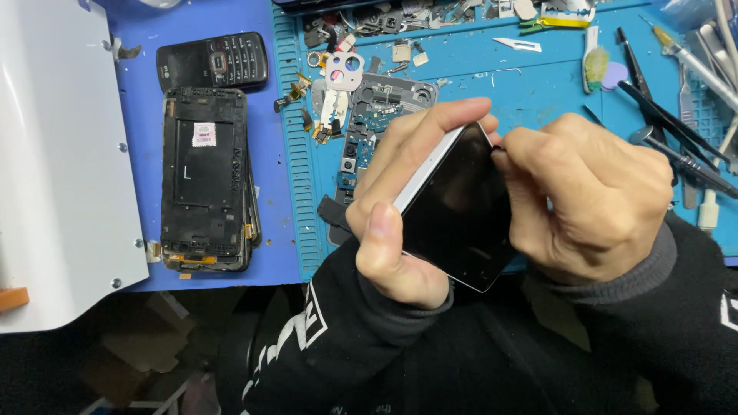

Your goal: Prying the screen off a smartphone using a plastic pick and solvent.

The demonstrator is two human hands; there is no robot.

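The left hand (403,207) grips a flat, glossy black smartphone with a thin silver metal edge (461,211), thumb lying along the near side and fingers curled over the far edge, so the phone is held tilted above the front edge of the ribbed blue rubber work mat (538,92). The right hand (592,196) is closed against the phone's upper right corner; its fingertips are folded under, and whether they pinch a small tool there is too hidden to tell. The phone's right side is covered by that hand. Behind the left fingers lies a grey metal phone frame with loose parts (377,107), partly hidden. To the left, on the blue surface, sits a stack of stripped black phone chassis (204,180) and beyond it a black keypad phone (213,61). Dark metal tweezers (669,127) lie at the right.
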